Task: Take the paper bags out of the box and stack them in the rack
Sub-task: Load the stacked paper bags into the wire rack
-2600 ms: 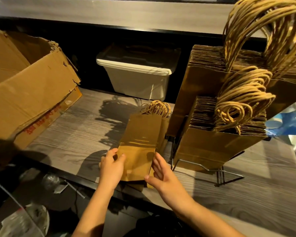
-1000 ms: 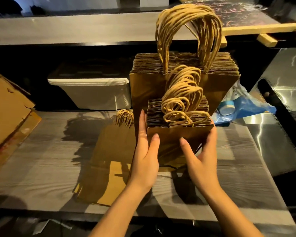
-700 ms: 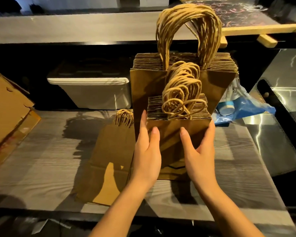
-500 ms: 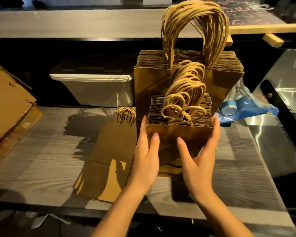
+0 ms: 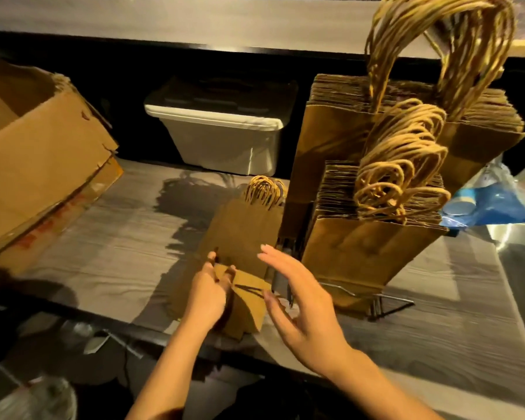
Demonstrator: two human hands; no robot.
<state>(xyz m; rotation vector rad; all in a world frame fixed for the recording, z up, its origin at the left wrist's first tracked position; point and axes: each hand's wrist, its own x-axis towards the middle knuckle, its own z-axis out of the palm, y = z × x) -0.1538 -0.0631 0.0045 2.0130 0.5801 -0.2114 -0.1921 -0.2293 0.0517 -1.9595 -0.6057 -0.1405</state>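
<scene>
Both hands have left the small bags (image 5: 361,256) standing in the rack (image 5: 390,304) and come down to the left, onto the flat bags (image 5: 243,234) lying on the counter (image 5: 119,237).

We see our left hand (image 5: 208,291) with thumb and fingers curled on the near, folded end of those flat bags, pinching the brown paper. Our right hand (image 5: 303,301) hovers just beside it, fingers straight and spread wide, holding nothing.

The flat bags are smooth kraft paper. Their twisted cord handles point to the far side, and they lie just left of the rack.

The rack is thin bent wire and holds two upright packs. The small bags stand near us, their ribbed top edges packed tight, with looped cord handles bunched above. The large bags (image 5: 331,140) stand behind them, with taller arched handles.

At the far left sits the box (image 5: 37,165), of torn, dented cardboard, tipped on its side. A white plastic tub (image 5: 225,137) with a dark lid sits at the far centre. A crinkled blue packet (image 5: 494,198) lies at the right. The counter has a grey wood grain.
</scene>
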